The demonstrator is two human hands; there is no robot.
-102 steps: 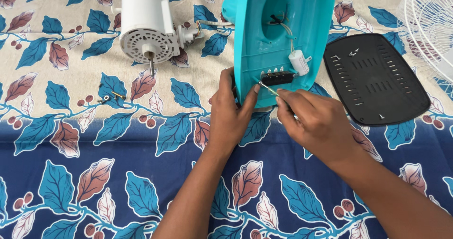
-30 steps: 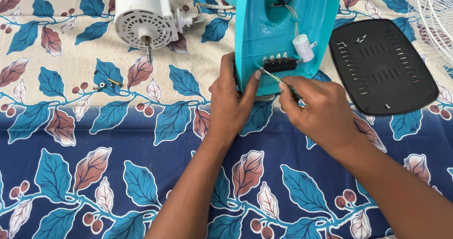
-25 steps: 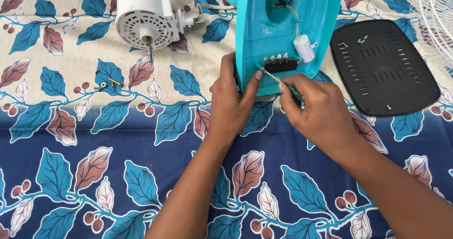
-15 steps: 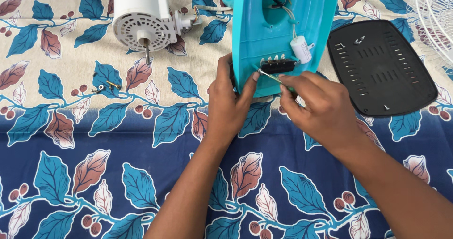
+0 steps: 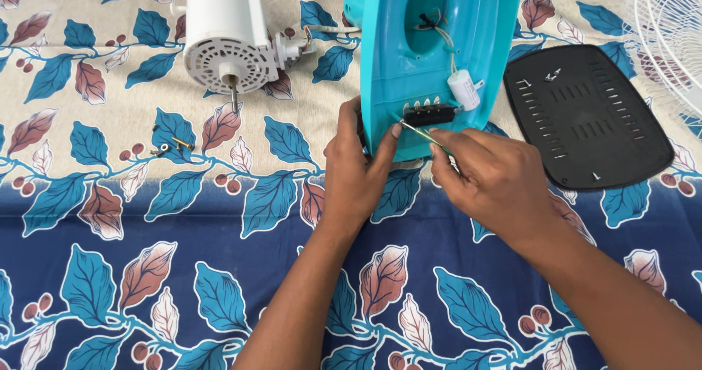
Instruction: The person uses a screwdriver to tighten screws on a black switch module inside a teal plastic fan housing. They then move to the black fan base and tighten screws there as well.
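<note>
Little has been moved since the earlier frames: the teal fan housing (image 5: pixel 431 55) is still steadied by the left hand (image 5: pixel 358 176), and the thin tool (image 5: pixel 418 127) is still kept at the black switch block (image 5: pixel 431 112) by the right hand (image 5: pixel 497 180), with only a slight shift of its fingers.

The housing is propped upright on the leaf-patterned cloth (image 5: pixel 146 267), its open back turned to the camera. Inside its cavity a round opening with wires (image 5: pixel 439 26), a small white cylindrical capacitor (image 5: pixel 463 90) and the switch block with a row of metal terminals are seen (the wires run down from the opening to the capacitor). The housing's top is cut off by the frame edge.

The left hand is wrapped around the housing's lower left edge, thumb on the inner face, the remaining fingers hidden behind the plastic. The right hand's fingers are pinched shut on the tool, whose tip is laid at the left end of the switch block; the handle is hidden in the hand, so its kind cannot be told.

On the black vented base plate (image 5: pixel 585 118) to the right, a few loose screws (image 5: pixel 553 74) are held. A white fan motor (image 5: pixel 227 37) with its shaft is laid to the upper left, small screws (image 5: pixel 172 145) near it on the cloth. A white wire grille (image 5: pixel 669 19) is cut off at the upper right.
</note>
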